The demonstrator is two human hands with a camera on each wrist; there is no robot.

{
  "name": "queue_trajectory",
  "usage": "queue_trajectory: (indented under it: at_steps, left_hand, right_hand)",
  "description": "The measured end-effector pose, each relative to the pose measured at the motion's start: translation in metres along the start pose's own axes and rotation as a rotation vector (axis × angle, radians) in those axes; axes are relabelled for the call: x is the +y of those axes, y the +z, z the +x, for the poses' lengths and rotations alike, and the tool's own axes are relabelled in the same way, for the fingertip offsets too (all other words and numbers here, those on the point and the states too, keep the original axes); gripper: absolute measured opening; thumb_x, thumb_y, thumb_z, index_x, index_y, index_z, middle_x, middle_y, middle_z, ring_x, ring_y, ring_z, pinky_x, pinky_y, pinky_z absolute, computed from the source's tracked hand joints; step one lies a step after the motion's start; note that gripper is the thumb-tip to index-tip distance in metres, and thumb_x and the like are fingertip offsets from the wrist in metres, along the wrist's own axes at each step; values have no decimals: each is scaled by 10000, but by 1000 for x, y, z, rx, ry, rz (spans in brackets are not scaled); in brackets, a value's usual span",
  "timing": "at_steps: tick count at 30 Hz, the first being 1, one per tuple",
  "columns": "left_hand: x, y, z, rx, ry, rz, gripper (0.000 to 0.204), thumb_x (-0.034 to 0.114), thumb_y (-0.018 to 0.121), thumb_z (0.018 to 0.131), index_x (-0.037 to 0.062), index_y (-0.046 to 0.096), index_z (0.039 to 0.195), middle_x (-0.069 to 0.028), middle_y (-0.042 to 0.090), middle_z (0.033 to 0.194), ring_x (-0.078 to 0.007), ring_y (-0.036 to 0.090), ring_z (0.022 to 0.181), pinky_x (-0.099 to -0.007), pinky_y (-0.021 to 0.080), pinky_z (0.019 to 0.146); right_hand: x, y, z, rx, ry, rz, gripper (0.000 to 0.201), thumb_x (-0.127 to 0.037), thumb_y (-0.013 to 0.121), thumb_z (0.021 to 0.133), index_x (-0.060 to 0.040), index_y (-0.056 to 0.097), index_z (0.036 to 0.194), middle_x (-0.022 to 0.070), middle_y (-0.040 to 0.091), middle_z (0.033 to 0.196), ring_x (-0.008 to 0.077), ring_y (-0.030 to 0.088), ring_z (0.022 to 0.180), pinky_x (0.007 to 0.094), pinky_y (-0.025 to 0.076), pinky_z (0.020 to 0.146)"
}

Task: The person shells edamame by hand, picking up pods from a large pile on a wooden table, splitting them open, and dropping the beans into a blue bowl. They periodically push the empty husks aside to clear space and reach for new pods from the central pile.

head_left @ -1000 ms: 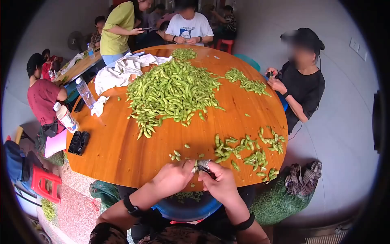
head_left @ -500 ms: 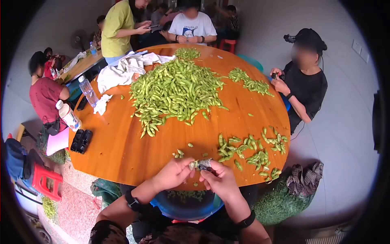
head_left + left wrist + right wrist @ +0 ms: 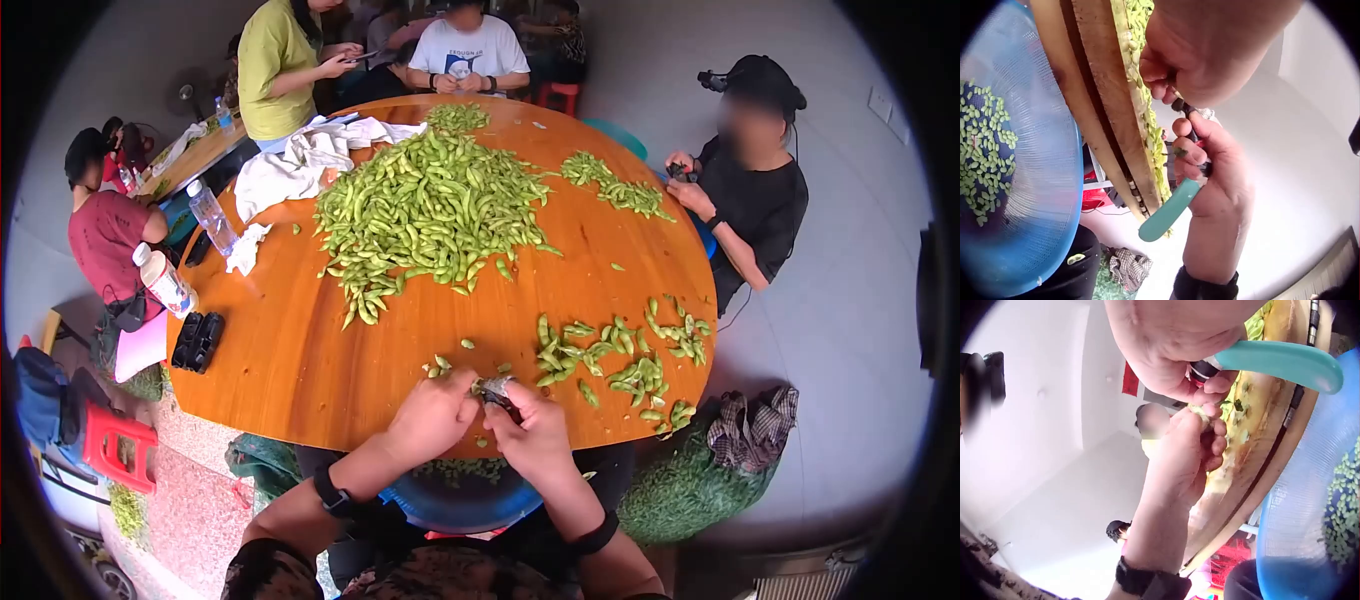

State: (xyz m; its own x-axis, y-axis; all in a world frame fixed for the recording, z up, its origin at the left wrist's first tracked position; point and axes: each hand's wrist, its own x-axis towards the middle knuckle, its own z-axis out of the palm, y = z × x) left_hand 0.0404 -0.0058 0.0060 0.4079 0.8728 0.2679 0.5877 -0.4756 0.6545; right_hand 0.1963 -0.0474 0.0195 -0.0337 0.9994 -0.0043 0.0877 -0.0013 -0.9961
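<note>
My left hand [image 3: 435, 415] is at the near edge of the table, pinching a small pale-green soybean pod [image 3: 1197, 410] mostly covered by the fingers. Against it works my right hand [image 3: 530, 430], its fingers curled round a tool with a teal handle [image 3: 1169, 211] and dark wrapping. That handle sticks out below the right fist; the tool's working end is hidden among the fingers. The fingertips of both hands meet. Just beyond them lie a few loose beans [image 3: 437, 367], and to the right are scattered pods [image 3: 640, 378].
A big heap of pods [image 3: 430, 215] covers the middle of the round wooden table [image 3: 270, 370]. Below its edge, a blue mesh basin [image 3: 1054, 187] holds shelled beans. Bottles [image 3: 165, 282], a black tray [image 3: 198, 342] and white cloth [image 3: 290, 180] occupy the left side. A person [image 3: 755, 190] sits at right.
My left hand has turned and closed in on the right hand, covering more of the pod. The right hand keeps its hold on the tool. The head view has shifted slightly.
</note>
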Motion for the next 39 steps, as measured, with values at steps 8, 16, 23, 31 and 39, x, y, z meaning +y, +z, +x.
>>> queue_trajectory:
  at_steps: [8,16,23,31,39]
  left_hand:
    - [-16,-36,-10,77,94,173,142,8,548,782,26,593,916,-151,596,969,-374,576,918,-434,490,796]
    - [-38,-6,18,-8,129,39,388,110,506,922,40,477,1303,-202,478,1341,-391,457,1233,-427,383,1026]
    - [-5,6,18,-262,247,-202,282,148,591,890,56,599,1156,-127,576,1193,-322,532,1102,-400,404,982]
    - [1,8,-29,-293,425,-163,165,13,632,769,85,613,916,-30,598,942,-251,551,924,-359,445,834]
    - [4,8,-66,-271,487,-58,253,20,641,714,89,631,958,-40,583,1020,-245,541,987,-396,454,855]
  right_hand:
    - [15,-98,21,350,16,-60,162,1,508,884,-17,596,1019,12,578,697,48,501,538,196,394,464]
    - [26,-116,21,239,188,158,112,-67,524,917,-26,593,995,18,555,674,61,426,418,202,287,359]
    - [30,-121,20,240,201,231,98,-68,521,916,-33,595,970,18,560,673,61,431,418,206,294,354]
    - [31,-120,19,235,165,212,117,-73,514,923,-28,596,994,18,556,668,59,422,419,203,296,357]
    - [30,-120,17,235,175,193,141,-80,516,929,-30,589,1039,11,542,669,57,426,434,203,304,372]
